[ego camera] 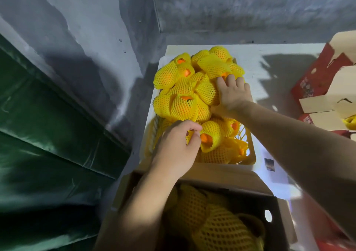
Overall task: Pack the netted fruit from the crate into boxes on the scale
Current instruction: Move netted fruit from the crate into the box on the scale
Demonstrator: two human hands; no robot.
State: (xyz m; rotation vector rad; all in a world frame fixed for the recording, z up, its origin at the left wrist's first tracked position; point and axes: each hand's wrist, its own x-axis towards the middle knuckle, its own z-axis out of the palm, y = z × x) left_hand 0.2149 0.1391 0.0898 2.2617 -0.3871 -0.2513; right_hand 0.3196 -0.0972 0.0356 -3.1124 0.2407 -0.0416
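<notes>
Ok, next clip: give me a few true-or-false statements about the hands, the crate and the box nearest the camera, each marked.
1. Both hands are in the crate of netted fruit. True.
2. The left hand holds a fruit over the near box. False: it pinches the net of a fruit still in the crate.
3. The near box is empty. False: netted fruit already lies in it.
4. The right hand rests on fruit further back in the crate. True.
5. The nets are white. False: yellow.
</notes>
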